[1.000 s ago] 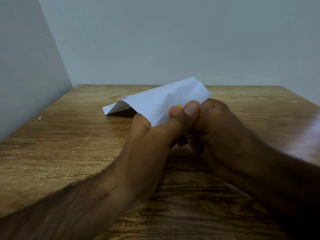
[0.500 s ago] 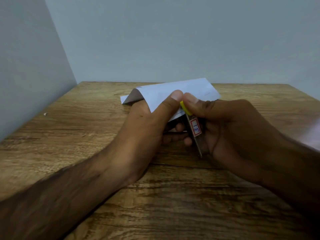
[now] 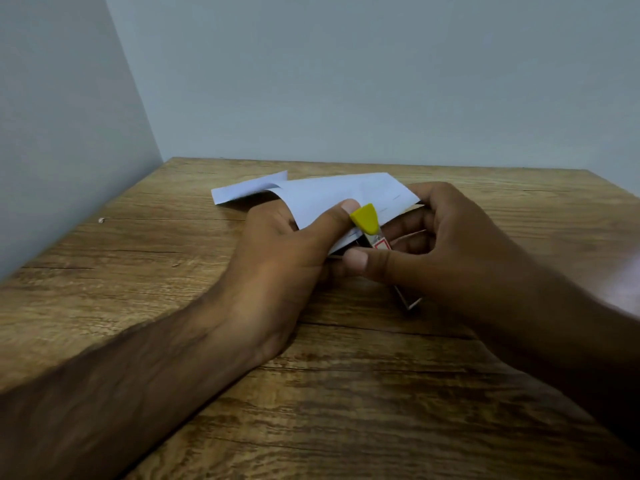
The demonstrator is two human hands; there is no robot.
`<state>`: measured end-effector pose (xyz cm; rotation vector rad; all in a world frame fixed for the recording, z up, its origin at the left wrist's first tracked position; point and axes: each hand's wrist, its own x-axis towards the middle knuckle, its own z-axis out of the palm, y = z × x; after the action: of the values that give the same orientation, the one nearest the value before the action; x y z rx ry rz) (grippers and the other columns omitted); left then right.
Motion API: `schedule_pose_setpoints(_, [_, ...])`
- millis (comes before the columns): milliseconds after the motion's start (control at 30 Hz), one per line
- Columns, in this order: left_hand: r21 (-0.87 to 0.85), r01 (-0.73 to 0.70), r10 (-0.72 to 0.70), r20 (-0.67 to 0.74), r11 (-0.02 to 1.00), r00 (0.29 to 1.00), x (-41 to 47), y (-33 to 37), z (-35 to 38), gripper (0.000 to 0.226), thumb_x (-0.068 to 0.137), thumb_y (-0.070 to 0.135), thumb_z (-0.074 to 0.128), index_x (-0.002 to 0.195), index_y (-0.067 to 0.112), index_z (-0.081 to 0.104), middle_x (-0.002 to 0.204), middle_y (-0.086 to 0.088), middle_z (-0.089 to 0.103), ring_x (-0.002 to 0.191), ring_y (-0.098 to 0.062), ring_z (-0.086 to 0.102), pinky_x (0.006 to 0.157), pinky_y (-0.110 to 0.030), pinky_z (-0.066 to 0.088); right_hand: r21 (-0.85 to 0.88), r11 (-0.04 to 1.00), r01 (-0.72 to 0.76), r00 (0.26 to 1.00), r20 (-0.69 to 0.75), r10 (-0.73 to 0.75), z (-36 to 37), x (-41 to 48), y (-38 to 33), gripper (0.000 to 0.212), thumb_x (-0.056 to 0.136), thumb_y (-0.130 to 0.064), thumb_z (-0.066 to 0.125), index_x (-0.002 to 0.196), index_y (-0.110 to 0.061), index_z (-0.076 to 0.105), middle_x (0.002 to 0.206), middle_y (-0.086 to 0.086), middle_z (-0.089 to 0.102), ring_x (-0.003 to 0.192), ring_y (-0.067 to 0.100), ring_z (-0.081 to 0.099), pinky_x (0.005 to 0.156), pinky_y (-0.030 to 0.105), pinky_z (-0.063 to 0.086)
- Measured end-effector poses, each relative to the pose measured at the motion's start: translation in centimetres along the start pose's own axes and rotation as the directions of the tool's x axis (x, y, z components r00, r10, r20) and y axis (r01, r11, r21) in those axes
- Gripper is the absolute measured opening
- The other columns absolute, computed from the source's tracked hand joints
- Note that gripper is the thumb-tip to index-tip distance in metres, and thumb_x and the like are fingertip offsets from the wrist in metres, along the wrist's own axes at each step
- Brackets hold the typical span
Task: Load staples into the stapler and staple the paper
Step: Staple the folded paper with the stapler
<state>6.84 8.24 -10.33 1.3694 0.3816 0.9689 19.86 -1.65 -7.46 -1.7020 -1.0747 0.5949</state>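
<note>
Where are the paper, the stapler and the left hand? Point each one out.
paper (image 3: pixel 332 192): head view, on the flat white upper face.
stapler (image 3: pixel 365 219): head view, on its yellow tip.
left hand (image 3: pixel 280 258): head view, on the back of the hand.

A wooden bench (image 3: pixel 346 410) with a brown grain pattern fills the lower half of the frame, set into a corner where two pale walls meet at the upper left. A folded white paper (image 3: pixel 311 192) is seen at the centre, its far left part resting on the bench top. A tiny pale speck (image 3: pixel 101 220) lies on the wood at the left edge, well apart from the paper.
</note>
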Motion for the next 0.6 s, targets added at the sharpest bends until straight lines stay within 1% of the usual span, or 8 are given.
schedule_pose_setpoints(67, [-0.005, -0.006, 0.006, -0.015, 1.000, 1.000, 0.1, 0.0, 0.0, 0.020, 0.097, 0.013, 0.064, 0.096, 0.021, 0.082, 0.096, -0.005, 0.082, 0.083, -0.021, 0.080, 0.061, -0.025, 0.061, -0.143, 0.988, 0.053, 0.992, -0.108, -0.069, 0.0, 0.0, 0.1, 0.088, 0.046, -0.053, 0.085, 0.125, -0.036, 0.049, 0.092, -0.004, 0.070, 0.073, 0.005, 0.069, 0.063, 0.034, 0.060])
schedule_pose_setpoints(133, [-0.001, -0.004, 0.004, -0.018, 1.000, 1.000, 0.0, -0.1, 0.0, 0.016, 0.097, 0.012, 0.065, 0.103, 0.012, 0.080, 0.098, -0.008, 0.082, 0.085, -0.023, 0.080, 0.065, -0.028, 0.062, -0.254, 0.953, 0.165, 0.966, -0.155, -0.208, -0.3, -0.1, 0.3, 0.072, 0.056, -0.051, 0.084, 0.118, -0.038, 0.049, 0.081, -0.004, 0.070, 0.064, 0.004, 0.067, 0.059, 0.032, 0.056])
schedule_pose_setpoints(200, [0.005, 0.013, -0.013, -0.016, 1.000, 1.000, -0.1, -0.2, 0.0, 0.016, 0.095, 0.012, 0.067, 0.107, 0.009, 0.078, 0.100, -0.011, 0.081, 0.089, -0.027, 0.079, 0.071, -0.034, 0.063, -0.333, 0.902, 0.276, 0.933, -0.132, -0.334, -0.3, -0.3, 0.3, 0.051, 0.064, -0.039, 0.083, 0.105, -0.038, 0.054, 0.080, -0.008, 0.070, 0.063, 0.005, 0.068, 0.058, 0.033, 0.057])
schedule_pose_setpoints(267, [0.016, 0.030, -0.030, -0.023, 0.999, 0.999, -0.1, -0.2, -0.2, 0.015, 0.093, 0.013, 0.069, 0.104, 0.008, 0.078, 0.101, -0.014, 0.081, 0.092, -0.032, 0.078, 0.079, -0.044, 0.063, -0.422, 0.847, 0.324, 0.913, -0.096, -0.397, -0.2, -0.5, 0.0, 0.034, 0.068, -0.034, 0.080, 0.095, -0.036, 0.061, 0.076, -0.012, 0.069, 0.066, 0.003, 0.068, 0.057, 0.023, 0.055])
schedule_pose_setpoints(333, [0.027, 0.049, -0.048, -0.037, 0.998, 0.998, -0.1, -0.3, -0.2, 0.017, 0.091, 0.014, 0.072, 0.105, 0.005, 0.078, 0.103, -0.017, 0.080, 0.095, -0.036, 0.077, 0.087, -0.055, 0.060, -0.452, 0.830, 0.327, 0.914, -0.074, -0.400, -0.1, -0.7, -0.3, 0.024, 0.068, -0.036, 0.078, 0.088, -0.034, 0.066, 0.070, -0.014, 0.069, 0.065, 0.001, 0.068, 0.056, 0.016, 0.052])
schedule_pose_setpoints(400, [0.023, 0.066, -0.065, -0.038, 0.998, 0.997, -0.1, -0.3, -0.3, 0.021, 0.091, 0.013, 0.072, 0.107, 0.001, 0.076, 0.105, -0.021, 0.078, 0.096, -0.040, 0.076, 0.088, -0.062, 0.058, -0.438, 0.839, 0.322, 0.920, -0.064, -0.387, -0.3, -0.7, -0.5, 0.021, 0.065, -0.037, 0.075, 0.085, -0.033, 0.070, 0.068, -0.013, 0.072, 0.062, 0.000, 0.069, 0.055, 0.015, 0.052])
schedule_pose_setpoints(533, [0.036, 0.074, -0.073, -0.015, 0.997, 0.997, -0.4, -0.1, -0.3, 0.023, 0.093, 0.011, 0.069, 0.114, 0.003, 0.075, 0.109, -0.018, 0.078, 0.099, -0.038, 0.076, 0.090, -0.059, 0.058, -0.400, 0.861, 0.314, 0.933, -0.039, -0.358, -0.5, -1.0, -1.0, 0.028, 0.057, -0.050, 0.069, 0.080, -0.034, 0.074, 0.070, -0.017, 0.074, 0.059, -0.002, 0.069, 0.055, 0.013, 0.052])
schedule_pose_setpoints(600, [0.066, 0.063, -0.062, -0.005, 0.996, 0.998, -0.5, -0.2, -0.4, 0.023, 0.094, 0.010, 0.068, 0.116, 0.005, 0.075, 0.111, -0.014, 0.079, 0.101, -0.033, 0.076, 0.092, -0.054, 0.059, -0.400, 0.867, 0.296, 0.941, -0.035, -0.338, -0.5, -1.1, -1.2, 0.029, 0.056, -0.052, 0.070, 0.077, -0.033, 0.074, 0.069, -0.018, 0.074, 0.058, -0.002, 0.069, 0.056, 0.016, 0.053])
